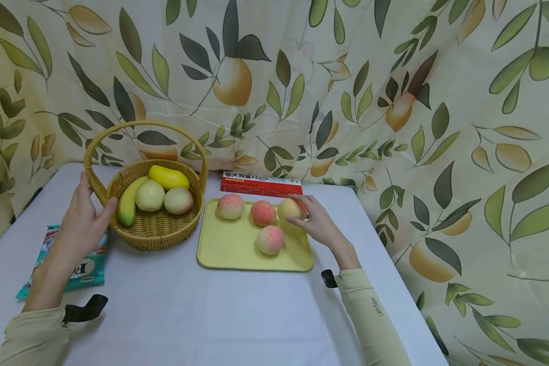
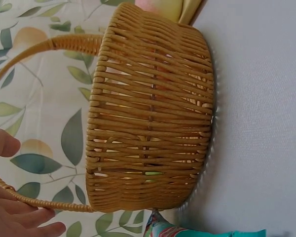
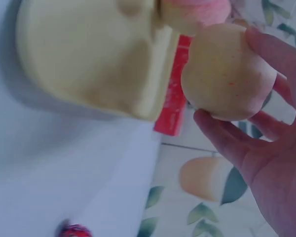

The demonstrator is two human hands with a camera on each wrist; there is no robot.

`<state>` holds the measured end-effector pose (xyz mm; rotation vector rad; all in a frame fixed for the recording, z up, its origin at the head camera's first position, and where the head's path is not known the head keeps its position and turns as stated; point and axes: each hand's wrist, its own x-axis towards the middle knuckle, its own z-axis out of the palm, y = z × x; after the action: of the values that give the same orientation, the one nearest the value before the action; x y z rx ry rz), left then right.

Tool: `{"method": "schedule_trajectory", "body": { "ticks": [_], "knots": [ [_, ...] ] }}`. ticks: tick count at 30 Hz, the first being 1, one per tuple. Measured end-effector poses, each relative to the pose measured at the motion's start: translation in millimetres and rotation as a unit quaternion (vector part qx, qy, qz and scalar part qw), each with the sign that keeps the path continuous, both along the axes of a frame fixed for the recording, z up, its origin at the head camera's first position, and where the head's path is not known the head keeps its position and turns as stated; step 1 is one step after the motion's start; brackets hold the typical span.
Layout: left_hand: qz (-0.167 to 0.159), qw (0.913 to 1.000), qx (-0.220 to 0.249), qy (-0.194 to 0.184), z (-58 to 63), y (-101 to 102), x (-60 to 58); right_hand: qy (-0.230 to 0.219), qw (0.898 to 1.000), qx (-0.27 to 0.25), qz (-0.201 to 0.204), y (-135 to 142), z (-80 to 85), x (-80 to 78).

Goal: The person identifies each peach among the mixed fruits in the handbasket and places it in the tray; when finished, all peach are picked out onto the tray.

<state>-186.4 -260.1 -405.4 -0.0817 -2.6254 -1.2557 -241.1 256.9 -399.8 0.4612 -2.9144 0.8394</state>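
My right hand [image 1: 317, 219] grips a pale yellow peach [image 1: 291, 209] with thumb and fingers, above the right back part of the yellow tray [image 1: 233, 254]; the right wrist view shows this peach [image 3: 227, 74] closely. Three pink peaches lie on the tray: one at the back left [image 1: 231, 206], one in the middle [image 1: 263, 213] and one in front [image 1: 270, 240]. My left hand [image 1: 83, 223] is at the left side of a wicker basket [image 1: 157, 243]. Its fingers lie spread against the handle [image 2: 44, 203], thumb apart. The fingertips' far side is partly hidden.
In the basket are a banana [image 1: 128, 203], a yellow mango-like fruit [image 1: 168, 177], a pale green round fruit [image 1: 149, 195] and a pale pinkish one [image 1: 179, 201]. A red pasta box [image 1: 261, 184] lies behind the tray. A teal packet [image 1: 93, 269] lies under the left forearm.
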Motion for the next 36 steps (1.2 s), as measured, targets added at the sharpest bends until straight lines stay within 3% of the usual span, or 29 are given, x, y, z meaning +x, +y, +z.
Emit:
{"method": "schedule_trajectory", "body": {
  "ticks": [4, 10, 26, 30, 36],
  "knots": [
    [-0.004, 1.0000, 0.003, -0.005, -2.2, 1, 1.1, -0.041, 0.999, 0.011, -0.034, 11, -15.4, -3.4],
    [-0.001, 0.9999, -0.001, -0.016, -5.0, 3, 2.8, -0.071, 0.996, 0.034, -0.036, 14, -30.5, -7.8],
    [0.004, 1.0000, 0.001, 0.001, -0.9, 2, -0.4, -0.084, 0.994, 0.062, -0.032, 10, -24.9, -12.0],
    [0.004, 1.0000, 0.004, -0.002, -2.1, 2, -0.2, -0.067, 0.995, 0.072, -0.033, 5, -22.4, -9.0],
    [0.006, 1.0000, 0.005, 0.002, -2.2, 1, 0.0, 0.003, 0.996, 0.087, -0.001, -20, -14.1, -9.4]
  ]
}}
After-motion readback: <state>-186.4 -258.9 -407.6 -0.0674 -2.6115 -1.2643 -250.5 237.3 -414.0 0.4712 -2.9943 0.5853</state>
